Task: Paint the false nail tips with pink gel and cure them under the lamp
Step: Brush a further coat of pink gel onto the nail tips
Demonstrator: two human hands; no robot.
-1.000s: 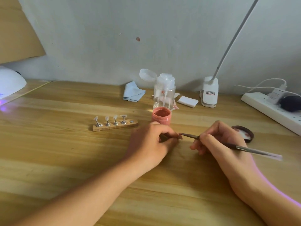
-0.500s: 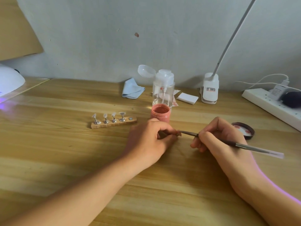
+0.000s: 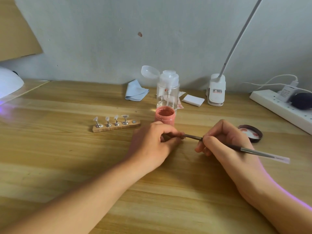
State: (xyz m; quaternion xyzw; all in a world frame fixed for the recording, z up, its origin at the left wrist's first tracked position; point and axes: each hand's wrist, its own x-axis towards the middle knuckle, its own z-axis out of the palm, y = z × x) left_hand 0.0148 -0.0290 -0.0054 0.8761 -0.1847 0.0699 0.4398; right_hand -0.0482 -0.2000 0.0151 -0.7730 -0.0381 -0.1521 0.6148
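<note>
My left hand [image 3: 152, 144] rests on the wooden table, fingers pinched on a small nail tip stand that is mostly hidden. My right hand [image 3: 224, 142] holds a thin brush [image 3: 249, 150] like a pen; its tip touches the pinched item at my left fingertips. An open jar of pink gel [image 3: 165, 115] stands just behind my left hand. A wooden holder [image 3: 116, 126] to the left carries several clear nail tips on metal stands, with one slot bare. The white curing lamp [image 3: 9, 82] glows violet at the far left edge.
The jar's lid [image 3: 251, 133] lies to the right of my right hand. A clear pump bottle [image 3: 168, 90], a blue cloth [image 3: 135, 92], white pads [image 3: 193, 99], a clip lamp base [image 3: 216, 90] and a power strip [image 3: 283, 108] line the wall.
Both hands stay in place; the brush tip shifts slightly against the item pinched in my left fingers.
</note>
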